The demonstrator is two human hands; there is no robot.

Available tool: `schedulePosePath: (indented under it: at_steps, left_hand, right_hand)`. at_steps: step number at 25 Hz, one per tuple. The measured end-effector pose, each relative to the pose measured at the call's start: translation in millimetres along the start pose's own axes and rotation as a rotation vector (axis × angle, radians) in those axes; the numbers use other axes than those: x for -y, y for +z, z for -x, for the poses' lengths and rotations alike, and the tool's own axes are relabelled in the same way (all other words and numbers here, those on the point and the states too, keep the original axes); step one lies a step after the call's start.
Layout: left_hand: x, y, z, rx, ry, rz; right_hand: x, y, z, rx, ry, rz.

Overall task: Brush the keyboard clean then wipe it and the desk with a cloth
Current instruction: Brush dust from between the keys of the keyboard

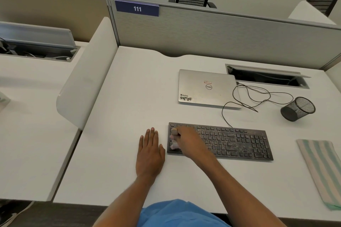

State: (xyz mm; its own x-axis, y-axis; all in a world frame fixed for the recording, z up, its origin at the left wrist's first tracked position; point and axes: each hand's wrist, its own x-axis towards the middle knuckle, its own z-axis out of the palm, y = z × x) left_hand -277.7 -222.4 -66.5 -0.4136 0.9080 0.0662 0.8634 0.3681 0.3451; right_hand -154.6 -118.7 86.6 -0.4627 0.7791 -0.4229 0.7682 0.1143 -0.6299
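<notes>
A black keyboard [232, 141] speckled with dust lies on the white desk [129, 97], its cable running back to the right. My right hand [188, 142] is over the keyboard's left end and grips a small brush [174, 131]; the wooden end shows above my fingers, and the bristles are blurred against the keys. My left hand [150, 153] rests flat on the desk just left of the keyboard, fingers straight. A folded green-and-white striped cloth [321, 167] lies at the desk's right edge.
A shut silver laptop [206, 88] sits behind the keyboard with thin black cables [258, 96] looping to its right. A black mesh cup [298, 108] lies tipped on its side at the right. An open cable tray [265, 77] is at the back, and a white divider [84, 83] on the left.
</notes>
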Motion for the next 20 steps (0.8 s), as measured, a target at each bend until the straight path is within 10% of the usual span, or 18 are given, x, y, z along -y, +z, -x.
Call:
schedulePosePath:
  at_steps: [12, 20]
  left_hand:
    - [-2.7, 0.0, 0.3, -0.006, 0.001, -0.002]
    - [-1.5, 0.1, 0.0, -0.003, 0.0, 0.006]
  right_hand:
    - [-13.5, -8.1, 15.0, -0.335, -0.02, 0.129]
    - [-20.7, -8.8, 28.6, -0.262, 0.045, 0.195]
